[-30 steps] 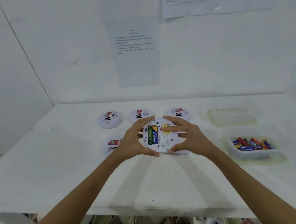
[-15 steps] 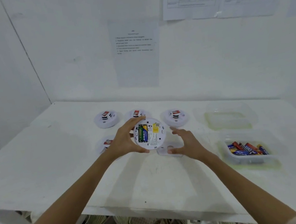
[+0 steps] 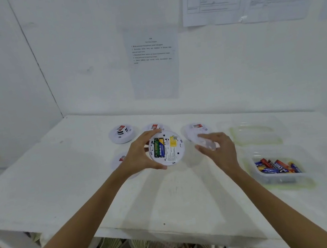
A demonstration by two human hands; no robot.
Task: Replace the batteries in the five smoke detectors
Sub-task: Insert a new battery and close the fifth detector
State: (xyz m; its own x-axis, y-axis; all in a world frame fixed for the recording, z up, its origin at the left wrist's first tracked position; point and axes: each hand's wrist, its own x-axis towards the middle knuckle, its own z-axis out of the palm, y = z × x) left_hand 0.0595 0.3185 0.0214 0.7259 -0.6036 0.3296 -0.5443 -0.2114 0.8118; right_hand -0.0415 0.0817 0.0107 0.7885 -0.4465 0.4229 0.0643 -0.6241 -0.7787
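White desk (image 3: 41,181) across the lower frame, set into a white corner; printed sheets (image 3: 153,62) taped on the back wall, centre and upper right. At the right edge of the desk, a clear tub (image 3: 256,174) of loose batteries (image 3: 276,167) — red, blue, some orange. Just behind it, toward the wall, a clear tray (image 3: 257,134), apparently with nothing in it. Four smoke detectors on the desk around the hands: far-left detector (image 3: 121,134) in full view, upright, red label on top; middle detector (image 3: 154,126) mostly hidden behind the held one; right-hand detector (image 3: 195,129) partly covered by the right hand; near-left detector (image 3: 119,159) half hidden behind the left wrist.

Left hand (image 3: 139,156) at frame centre, raised above the desk, fingers (image 3: 149,135) curled round the rim of the held detector (image 3: 167,148), thumb on the lower edge. Held detector turned back-side to the camera: white round base, open battery bay at its left with green-and-blue cells (image 3: 159,149) seated, a yellow sticker (image 3: 173,141) beside them, small print below. Right hand (image 3: 222,149) just right of it, not touching it, fingers loosely pinched on a pale, blurred piece (image 3: 208,144) — too smeared to identify.
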